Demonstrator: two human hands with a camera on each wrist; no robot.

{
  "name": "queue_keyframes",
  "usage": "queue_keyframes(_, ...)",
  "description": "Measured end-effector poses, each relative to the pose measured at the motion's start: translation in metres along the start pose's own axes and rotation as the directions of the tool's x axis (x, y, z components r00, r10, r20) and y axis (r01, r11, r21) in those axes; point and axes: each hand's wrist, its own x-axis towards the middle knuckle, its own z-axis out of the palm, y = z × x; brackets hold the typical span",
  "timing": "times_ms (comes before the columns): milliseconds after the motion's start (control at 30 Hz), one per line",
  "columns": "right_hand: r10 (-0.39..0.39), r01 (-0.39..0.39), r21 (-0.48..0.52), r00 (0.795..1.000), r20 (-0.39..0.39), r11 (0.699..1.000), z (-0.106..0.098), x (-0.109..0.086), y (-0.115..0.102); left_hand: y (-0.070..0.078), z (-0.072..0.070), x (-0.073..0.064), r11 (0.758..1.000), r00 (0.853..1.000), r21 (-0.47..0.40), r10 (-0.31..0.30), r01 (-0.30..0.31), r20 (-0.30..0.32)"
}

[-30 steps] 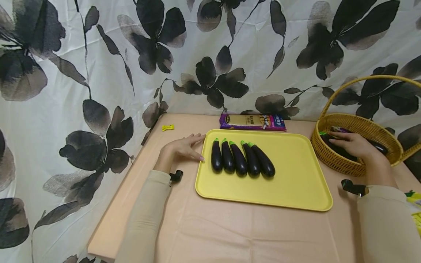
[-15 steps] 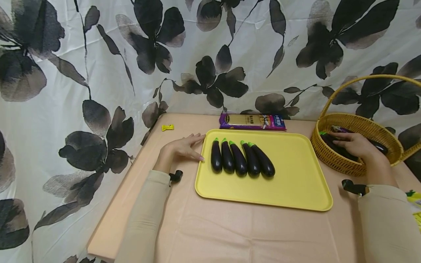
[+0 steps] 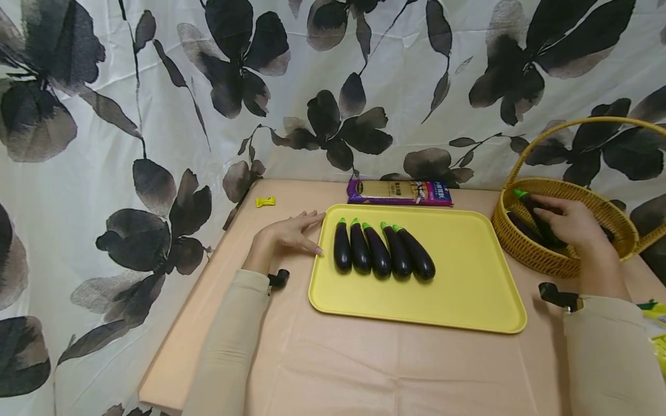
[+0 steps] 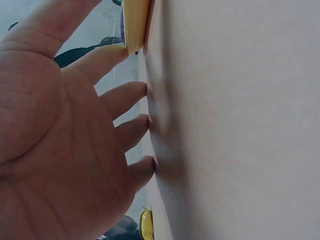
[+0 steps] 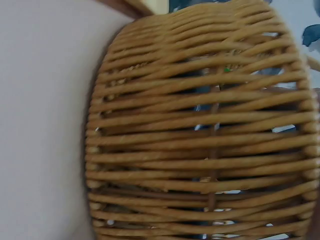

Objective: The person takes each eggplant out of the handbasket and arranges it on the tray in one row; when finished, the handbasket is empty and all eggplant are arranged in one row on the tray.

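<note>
On the left edge of the yellow tray [image 3: 468, 289] rests my left hand [image 3: 288, 234], thumb and index finger at the rim. In the left wrist view its other fingers [image 4: 132, 97] extend down to the tabletop. Several dark eggplants [image 3: 381, 254] with green caps lie side by side on the tray. My right hand [image 3: 577, 225] is in the wicker basket [image 3: 541, 263] and grips an eggplant [image 3: 536, 214], its green cap raised toward the back. Another eggplant [image 3: 522, 228] lies beside it in the basket. Woven basket wall [image 5: 210, 150] fills the right wrist view, hiding the right hand's fingers.
A purple noodle package [image 3: 399, 193] lies behind the tray. One small yellow wrapped candy [image 3: 265, 201] sits at the back left of the table. The basket's tall handle [image 3: 541, 136] arches over it. Yellow-green packaging [image 3: 657, 329] shows at the right edge.
My right hand has lifted an eggplant slightly in the basket, its green cap now higher and further back. The left hand and the tray stay as they were.
</note>
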Motion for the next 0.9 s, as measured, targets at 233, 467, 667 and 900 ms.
queue_keyframes(233, -0.001, 0.003, 0.029, 0.998, -0.062, 1.0, -0.001, -0.01, -0.015, 0.001, 0.001, 0.0, 1.0, 1.0, -0.006, -0.002, 0.002, -0.001)
queue_keyframes(467, -0.034, 0.037, 0.018, 0.991, -0.129, 0.999, -0.003, -0.02, -0.034, 0.002, 0.002, 0.0, 1.0, 1.0, -0.003, 0.007, -0.007, -0.003)
queue_keyframes(667, -0.134, 0.138, 0.011, 0.974, -0.183, 0.99, -0.001, -0.027, -0.053, 0.002, 0.002, 0.0, 1.0, 1.0, -0.009, 0.007, -0.007, -0.009)
queue_keyframes(900, -0.218, 0.222, 0.0, 0.96, -0.177, 0.975, 0.01, -0.03, -0.074, 0.002, 0.0, -0.001, 1.0, 1.0, -0.013, -0.007, 0.006, -0.006)
